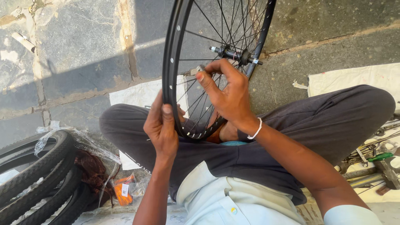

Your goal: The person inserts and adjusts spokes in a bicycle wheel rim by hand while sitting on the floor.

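A black bicycle wheel with thin crossed spokes and a dark hub stands upright at 12 o'clock, its lower edge resting between the seated person's crossed legs. The left hand grips the rim at 6 o'clock of the wheel. The right hand pinches a small silver tool against a spoke. Tyres in clear plastic wrap lie at 8 o'clock; loose tools at 4 o'clock.
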`<state>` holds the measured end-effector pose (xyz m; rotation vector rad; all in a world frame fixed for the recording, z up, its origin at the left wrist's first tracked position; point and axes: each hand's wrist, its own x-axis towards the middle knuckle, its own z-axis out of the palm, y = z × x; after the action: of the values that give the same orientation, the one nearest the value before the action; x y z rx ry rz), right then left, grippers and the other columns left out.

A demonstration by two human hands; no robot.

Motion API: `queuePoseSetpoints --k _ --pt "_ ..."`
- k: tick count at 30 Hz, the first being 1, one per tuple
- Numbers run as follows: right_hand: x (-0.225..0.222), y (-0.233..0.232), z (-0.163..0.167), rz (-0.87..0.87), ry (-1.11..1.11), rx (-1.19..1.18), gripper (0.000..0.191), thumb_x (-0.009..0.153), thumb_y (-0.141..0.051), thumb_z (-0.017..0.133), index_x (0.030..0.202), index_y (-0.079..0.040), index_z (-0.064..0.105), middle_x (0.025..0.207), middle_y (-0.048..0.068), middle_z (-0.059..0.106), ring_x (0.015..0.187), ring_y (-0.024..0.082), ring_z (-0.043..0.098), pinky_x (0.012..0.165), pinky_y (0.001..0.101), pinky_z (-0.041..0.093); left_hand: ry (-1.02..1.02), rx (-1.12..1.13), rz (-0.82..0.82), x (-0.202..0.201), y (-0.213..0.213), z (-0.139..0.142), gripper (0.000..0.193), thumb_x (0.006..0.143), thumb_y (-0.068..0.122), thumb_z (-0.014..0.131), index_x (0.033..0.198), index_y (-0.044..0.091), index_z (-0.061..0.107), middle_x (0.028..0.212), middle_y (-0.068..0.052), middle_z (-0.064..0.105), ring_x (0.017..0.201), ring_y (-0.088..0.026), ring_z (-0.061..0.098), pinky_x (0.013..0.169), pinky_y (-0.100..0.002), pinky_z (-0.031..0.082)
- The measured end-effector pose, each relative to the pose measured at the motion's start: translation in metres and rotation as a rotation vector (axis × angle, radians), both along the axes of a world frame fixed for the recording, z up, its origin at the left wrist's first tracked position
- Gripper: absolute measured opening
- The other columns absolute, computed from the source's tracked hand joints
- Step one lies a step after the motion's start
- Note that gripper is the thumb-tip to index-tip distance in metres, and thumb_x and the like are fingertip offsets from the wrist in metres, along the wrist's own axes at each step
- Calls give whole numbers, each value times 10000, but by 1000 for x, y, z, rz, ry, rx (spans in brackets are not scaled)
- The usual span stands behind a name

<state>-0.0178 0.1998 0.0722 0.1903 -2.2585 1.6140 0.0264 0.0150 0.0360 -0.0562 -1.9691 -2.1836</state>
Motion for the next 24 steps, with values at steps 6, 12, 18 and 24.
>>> queuePoseSetpoints --k 6,12,18,24 --pt "13 -31 -23 52 255 -101 367 954 -192 810 1223 -21 627 1229 165 689 1198 293 691 1032 369 570 -2 -4 69 -21 8 23 455 1101 294 619 1413 -37 606 1012 -54 666 859 -88 616 770 -248 499" --pt "-9 -32 -41 320 126 -142 518 846 -131 757 1331 -48 595 1210 138 696 1175 286 648 997 369 525 25 50 94 -28 12 21 375 1046 321 652 1226 -5 610 1074 -68 680 951 -127 674 853 -294 572" --pt "-44 -10 -19 875 -206 -234 577 838 -140 712 1390 -22 593 1099 119 716 990 249 686 880 359 544 59 131 53 -25 4 10 312 1084 298 670 1084 -11 629 1011 -91 703 932 -139 665 893 -283 541" --pt "-33 -31 -49 403 323 260 341 900 -56 773 1192 -3 605 1056 124 691 925 277 712 790 401 558 27 134 67 -25 4 9 329 1053 299 684 1109 -24 649 1013 -74 700 918 -126 662 888 -292 563"
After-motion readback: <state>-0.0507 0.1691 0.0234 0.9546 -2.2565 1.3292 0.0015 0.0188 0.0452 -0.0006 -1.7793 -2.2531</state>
